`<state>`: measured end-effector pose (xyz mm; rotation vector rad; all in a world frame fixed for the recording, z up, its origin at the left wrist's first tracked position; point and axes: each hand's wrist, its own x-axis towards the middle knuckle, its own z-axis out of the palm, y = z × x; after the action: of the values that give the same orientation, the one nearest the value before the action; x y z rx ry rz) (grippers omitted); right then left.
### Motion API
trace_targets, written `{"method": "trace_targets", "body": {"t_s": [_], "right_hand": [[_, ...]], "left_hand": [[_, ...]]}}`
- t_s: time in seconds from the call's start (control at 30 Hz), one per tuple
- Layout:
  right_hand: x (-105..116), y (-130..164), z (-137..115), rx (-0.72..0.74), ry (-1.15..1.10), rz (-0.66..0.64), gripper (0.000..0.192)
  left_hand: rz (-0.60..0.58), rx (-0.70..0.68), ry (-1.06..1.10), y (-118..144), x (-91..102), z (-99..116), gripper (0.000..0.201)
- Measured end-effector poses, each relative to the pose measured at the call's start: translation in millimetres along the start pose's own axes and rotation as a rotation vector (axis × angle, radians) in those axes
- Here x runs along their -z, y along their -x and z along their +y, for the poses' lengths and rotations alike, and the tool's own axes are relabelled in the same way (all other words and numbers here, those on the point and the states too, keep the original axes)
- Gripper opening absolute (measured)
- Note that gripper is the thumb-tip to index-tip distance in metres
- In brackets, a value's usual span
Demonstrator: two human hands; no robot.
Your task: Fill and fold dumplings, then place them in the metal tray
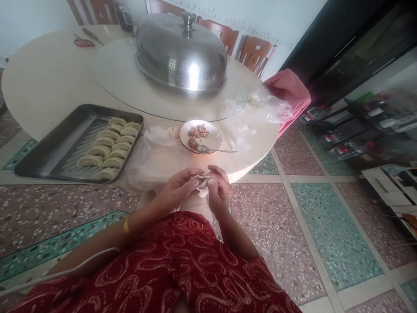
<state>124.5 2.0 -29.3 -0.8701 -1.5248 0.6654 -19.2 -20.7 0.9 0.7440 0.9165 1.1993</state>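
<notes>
Between both hands, just off the table's near edge, I hold a dumpling [203, 182] whose pale wrapper is folded up, with a gap along its top. My left hand [182, 186] pinches its left end with thumb and fingers. On the other end, my right hand [219, 188] presses with thumb and bent fingers. Beyond them sits a white dark-rimmed plate [213, 134] with chopped filling [197, 131] and a metal spoon [205, 149], its handle pointing right. To the left, a dark baking tray [52, 148] carries rows of folded dumplings [106, 142].
A large perforated metal dome cover [180, 56] stands on the glass turntable [114, 74]. Crumpled plastic bags [260, 104] lie at the table's right, another plastic bag [143, 161] beside the tray. Red-handled scissors [84, 42] rest far left. A pink cloth [288, 93] hangs at right.
</notes>
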Motion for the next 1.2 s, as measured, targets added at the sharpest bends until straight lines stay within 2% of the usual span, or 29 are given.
{"method": "trace_targets", "body": {"t_s": [0.07,0.17,0.27,0.33,0.43,0.67,0.8,1.0,1.1,1.2], "right_hand": [[-2.3,-2.4,-3.5,-0.106,-0.039,-0.015,0.017],[-6.8,-3.4,-6.1,-0.345,-0.193,-0.057,0.017],[-10.1,-2.0,-5.1,-0.567,-0.341,-0.139,0.021],[-11.1,-1.8,-4.2,-0.651,-0.384,-0.191,0.026],[-12.6,-4.2,-4.6,-0.693,-0.414,-0.231,0.027],[-18.4,-10.6,-8.1,-0.625,-0.358,-0.191,0.022],[-19.8,-8.8,-5.5,-0.560,-0.324,-0.197,0.019],[-17.9,-6.9,-2.7,-0.276,-0.122,-0.322,0.009],[-17.2,-7.7,-4.6,-0.158,-0.012,-0.400,0.008],[-18.2,-8.5,-7.8,-0.093,0.056,-0.416,0.009]], "left_hand": [[0.047,-0.042,-0.040,-0.1,2.0,4.9,0.030],[0.097,-0.083,-0.101,-1.3,5.3,7.8,0.025],[0.126,-0.065,-0.078,-1.9,11.1,5.9,0.023],[0.114,-0.044,-0.051,-1.3,15.8,4.4,0.022],[0.076,-0.051,-0.055,0.6,21.0,5.3,0.021],[0.084,-0.078,-0.118,-0.1,29.9,10.8,0.026],[0.068,-0.075,-0.272,-2.6,39.1,11.6,0.023],[0.135,-0.121,-0.411,-2.1,42.1,19.4,0.019],[0.104,-0.097,-0.413,-1.0,39.6,23.4,0.019],[0.070,-0.092,-0.415,0.1,37.7,26.3,0.021]]}}
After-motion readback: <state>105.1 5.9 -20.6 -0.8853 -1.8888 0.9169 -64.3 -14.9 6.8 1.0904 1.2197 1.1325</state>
